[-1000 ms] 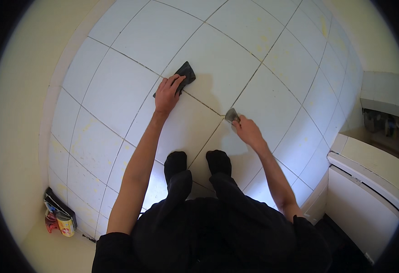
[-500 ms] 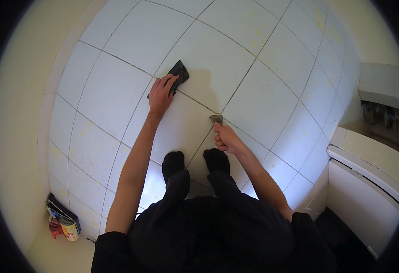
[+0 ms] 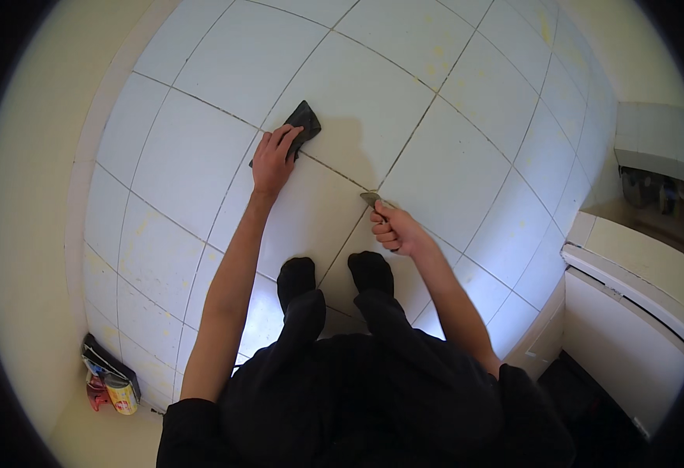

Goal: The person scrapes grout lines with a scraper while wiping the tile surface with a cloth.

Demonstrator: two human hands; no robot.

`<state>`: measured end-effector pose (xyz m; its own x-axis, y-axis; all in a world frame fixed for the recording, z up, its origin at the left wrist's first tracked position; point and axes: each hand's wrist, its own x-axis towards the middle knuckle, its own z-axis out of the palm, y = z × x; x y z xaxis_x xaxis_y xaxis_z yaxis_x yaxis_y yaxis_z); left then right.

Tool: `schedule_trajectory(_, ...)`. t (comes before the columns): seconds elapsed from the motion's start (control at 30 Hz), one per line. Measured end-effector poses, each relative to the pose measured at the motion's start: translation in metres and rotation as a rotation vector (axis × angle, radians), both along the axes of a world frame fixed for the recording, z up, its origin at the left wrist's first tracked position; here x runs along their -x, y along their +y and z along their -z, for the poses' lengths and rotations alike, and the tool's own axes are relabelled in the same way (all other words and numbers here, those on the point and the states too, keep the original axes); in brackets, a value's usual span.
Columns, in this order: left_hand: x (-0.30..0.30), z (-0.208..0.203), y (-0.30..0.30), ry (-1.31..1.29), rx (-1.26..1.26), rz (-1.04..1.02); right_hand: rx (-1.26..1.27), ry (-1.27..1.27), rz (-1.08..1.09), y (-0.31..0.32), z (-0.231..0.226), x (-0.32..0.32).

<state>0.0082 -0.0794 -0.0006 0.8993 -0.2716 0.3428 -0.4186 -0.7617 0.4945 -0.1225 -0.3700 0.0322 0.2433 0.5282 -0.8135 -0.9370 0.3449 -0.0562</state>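
Observation:
My left hand [image 3: 273, 160] presses a dark folded cloth [image 3: 305, 121] against the pale tiled floor [image 3: 318, 218], its fingers curled over the cloth. To the right and nearer to me, my right hand [image 3: 395, 230] is closed in a fist around the handle of a scraper [image 3: 371, 198]. The scraper's small triangular blade points up and left, lying at the crossing of the dark grout lines. Most of its handle is hidden inside my fingers.
My black-socked feet [image 3: 296, 281] stand on the tiles just below the hands. Yellow specks dot several tiles. By the left wall are a black container and a yellow can [image 3: 121, 396]. A white cabinet [image 3: 622, 335] stands at the right, with a black box below.
My right hand has turned, and the scraper blade now angles more to the left and slightly higher. The left hand and the cloth have shifted only slightly.

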Motion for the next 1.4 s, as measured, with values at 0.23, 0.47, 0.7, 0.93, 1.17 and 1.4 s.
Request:
schedule_trajectory(0.23, 0.001, 0.002, -0.001, 0.006, 0.011, -0.018, 0.003, -0.004, -0.264, -0.043, -0.001, -0.033)
schedule_trajectory(0.47, -0.001, 0.001, 0.000, 0.010, 0.008, -0.016, 0.511, -0.336, -0.516, -0.016, -0.020, -0.024)
schedule_trajectory(0.7, -0.001, 0.004, 0.001, 0.017, 0.017, -0.022, 1.058, -0.669, -0.389, -0.040, -0.003, -0.008)
schedule_trajectory(0.93, 0.009, 0.007, -0.026, 0.094, 0.009, 0.116, 1.060, -0.594, -0.004, -0.069, -0.028, -0.012)
schedule_trajectory(1.17, 0.127, 0.024, -0.151, -0.034, 0.092, 0.847, 1.120, -0.677, 0.210, -0.070, -0.024, -0.023)
schedule_trajectory(1.4, 0.102, 0.018, -0.157, -0.078, -0.077, 0.923, 1.461, -1.077, -0.137, -0.068, -0.010, -0.017)
